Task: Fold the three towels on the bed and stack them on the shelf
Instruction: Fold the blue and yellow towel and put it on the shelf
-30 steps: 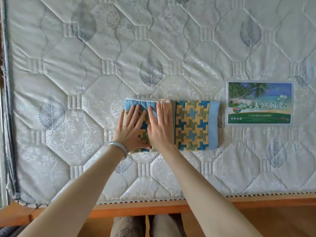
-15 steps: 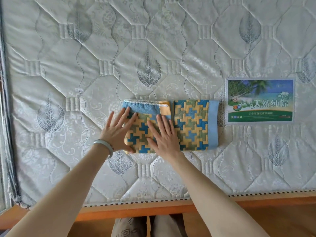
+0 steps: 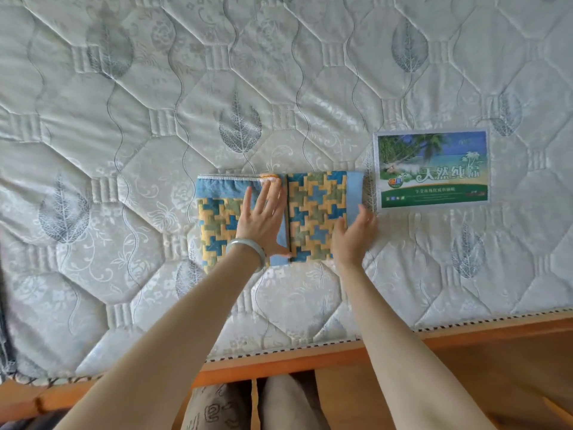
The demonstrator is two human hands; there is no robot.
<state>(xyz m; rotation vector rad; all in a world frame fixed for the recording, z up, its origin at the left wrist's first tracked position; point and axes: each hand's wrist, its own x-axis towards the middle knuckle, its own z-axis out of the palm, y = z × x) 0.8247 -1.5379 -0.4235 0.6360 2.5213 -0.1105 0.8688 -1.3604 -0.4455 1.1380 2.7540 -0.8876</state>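
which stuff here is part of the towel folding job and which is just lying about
Job: left towel, right towel, left hand flat on the left one, right hand at the right one's edge.
Just there: printed label, bracelet, wooden frame.

Saw left towel (image 3: 217, 225) and right towel (image 3: 316, 209) folded flat on the mattress (image 3: 124, 150), edges touching. Noted matching yellow-blue-green jagged pattern, blue band along left one's far edge, along right one's right side.
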